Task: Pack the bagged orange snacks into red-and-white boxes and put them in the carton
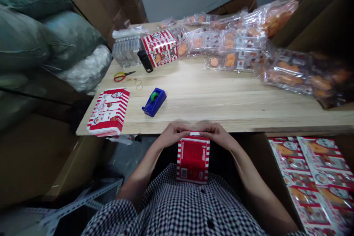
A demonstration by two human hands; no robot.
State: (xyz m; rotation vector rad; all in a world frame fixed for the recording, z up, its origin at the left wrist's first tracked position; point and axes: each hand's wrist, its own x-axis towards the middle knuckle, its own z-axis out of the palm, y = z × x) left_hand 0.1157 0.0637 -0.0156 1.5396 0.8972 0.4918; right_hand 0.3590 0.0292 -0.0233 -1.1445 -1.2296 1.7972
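A red and white striped carton [193,158] rests against my front, below the table's near edge, with its back panel facing up. My left hand [174,132] pinches the left side of its top edge. On the right side of that same edge, my right hand [216,134] is closed with thumb and fingers on the white flap. Ahead on the table lies a blue tape dispenser [154,102] holding a green roll. To its left is a stack of flat printed cartons [109,111].
Scissors [124,76], rubber bands [138,84], a black cylinder [145,61], clear plastic boxes [127,51] and an assembled carton [160,48] stand farther back. Bagged orange pieces [229,59] cover the back right. A box of printed packs [312,180] is at lower right; large sacks [41,33] are left.
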